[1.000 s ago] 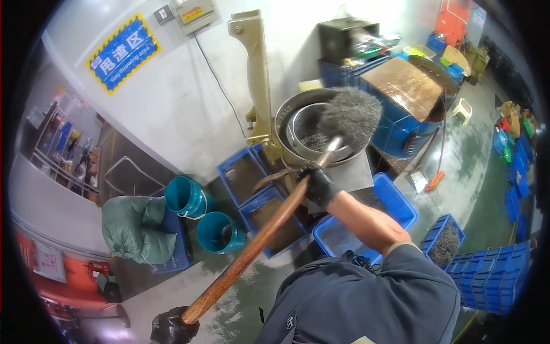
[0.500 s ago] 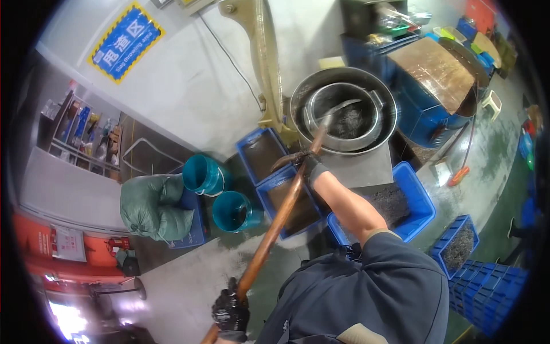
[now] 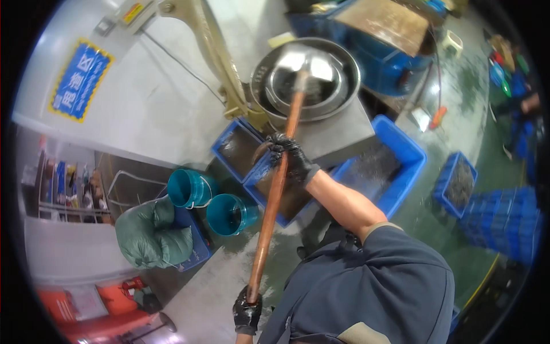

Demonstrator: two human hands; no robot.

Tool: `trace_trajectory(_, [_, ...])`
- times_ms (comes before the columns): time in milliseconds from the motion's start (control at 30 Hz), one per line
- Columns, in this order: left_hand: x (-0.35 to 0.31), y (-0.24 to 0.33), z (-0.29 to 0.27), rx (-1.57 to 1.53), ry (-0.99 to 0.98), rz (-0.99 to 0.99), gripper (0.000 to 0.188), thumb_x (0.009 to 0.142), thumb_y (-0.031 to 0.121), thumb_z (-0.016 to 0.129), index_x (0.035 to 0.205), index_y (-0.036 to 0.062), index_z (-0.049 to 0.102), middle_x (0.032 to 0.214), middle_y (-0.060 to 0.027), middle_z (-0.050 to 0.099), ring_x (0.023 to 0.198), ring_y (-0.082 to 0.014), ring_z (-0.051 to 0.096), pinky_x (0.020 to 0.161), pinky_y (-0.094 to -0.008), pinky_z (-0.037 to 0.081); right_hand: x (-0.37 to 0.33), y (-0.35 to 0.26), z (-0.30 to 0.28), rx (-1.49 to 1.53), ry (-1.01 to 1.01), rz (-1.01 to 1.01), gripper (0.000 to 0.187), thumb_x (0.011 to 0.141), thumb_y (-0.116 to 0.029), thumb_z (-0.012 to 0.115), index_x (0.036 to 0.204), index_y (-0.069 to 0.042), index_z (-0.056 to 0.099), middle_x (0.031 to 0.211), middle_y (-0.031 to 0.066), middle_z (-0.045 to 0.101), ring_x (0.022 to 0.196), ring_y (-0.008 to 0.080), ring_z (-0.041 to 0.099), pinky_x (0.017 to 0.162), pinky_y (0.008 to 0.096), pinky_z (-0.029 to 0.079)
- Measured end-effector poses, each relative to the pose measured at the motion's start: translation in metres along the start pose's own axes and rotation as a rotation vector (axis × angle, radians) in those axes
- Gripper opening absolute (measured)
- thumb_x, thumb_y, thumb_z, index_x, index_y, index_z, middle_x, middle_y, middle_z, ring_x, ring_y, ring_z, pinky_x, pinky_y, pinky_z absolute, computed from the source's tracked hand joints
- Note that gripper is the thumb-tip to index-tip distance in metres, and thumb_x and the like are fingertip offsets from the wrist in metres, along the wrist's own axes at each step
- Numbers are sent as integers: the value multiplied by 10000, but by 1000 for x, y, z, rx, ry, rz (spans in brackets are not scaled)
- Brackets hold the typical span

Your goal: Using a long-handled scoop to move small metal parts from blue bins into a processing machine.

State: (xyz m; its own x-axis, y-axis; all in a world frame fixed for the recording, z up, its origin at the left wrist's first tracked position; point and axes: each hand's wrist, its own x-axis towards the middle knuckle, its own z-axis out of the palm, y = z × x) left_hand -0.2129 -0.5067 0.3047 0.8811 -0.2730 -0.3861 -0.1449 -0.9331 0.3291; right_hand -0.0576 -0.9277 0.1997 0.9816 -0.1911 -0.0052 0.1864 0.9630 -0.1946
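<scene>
Shovel [image 3: 274,200] at metal drum [image 3: 260,94].
Left hand [image 3: 247,312], right hand [image 3: 292,159] clasp it; blue bin [image 3: 408,141] between torso [image 3: 372,286] and drum, teal buckets [image 3: 232,215] leftward.

Right grip [image 3: 290,159] clenched forward; left grip [image 3: 247,310] probably clenched.

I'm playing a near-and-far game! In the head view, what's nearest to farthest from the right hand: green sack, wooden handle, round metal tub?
1. Wooden handle: gripped in the right hand.
2. Round metal tub: ahead of that hand.
3. Green sack: off to the left.
</scene>
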Motion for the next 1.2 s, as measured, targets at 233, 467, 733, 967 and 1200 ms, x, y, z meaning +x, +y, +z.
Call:
trace_trajectory(233, [29,-132,7,170,-174,307,205,794,259,646,930,107,672,782,-159,670,749,-363,650,668,-432,522,-160,56,10,-518,529,-329,364,897,-371,602,1110,-79,554,925,62,584,786,166,567,691,315,493])
trace_trajectory(467, [62,-103,-18,490,187,851,140,768,180,629,895,124,645,696,-87,627,636,-295,623,577,-423,495,-234,163,-137,-338,1077,-14,329,901,-365,595,1107,-112,557,970,92,613,874,215,597,720,340,508])
trace_trajectory(733, [116,126,5,849,353,1277,101,828,137,531,883,111,612,679,-65,599,622,-234,605,536,-382,452,-215,133,-285,268,1014,-11,442,941,-357,468,1309,-112,461,1289,132,518,1148,252,518,1002,389,401])
trace_trajectory(967, [76,215,-15,1037,391,1308,193,814,156,540,973,69,607,700,-63,575,638,-219,583,552,-379,465,-197,97,-200,516,859,112,355,942,-380,471,1160,-118,572,1090,95,638,977,230,614,860,375,487])
trace_trajectory(1200, [24,222,-106,951,-308,945,506,808,195,610,1277,49,490,849,-184,635,688,-308,646,599,-439,520,-185,139,-167,360,948,42,250,915,-352,542,938,-107,586,858,101,653,791,275,642,716,410,526])
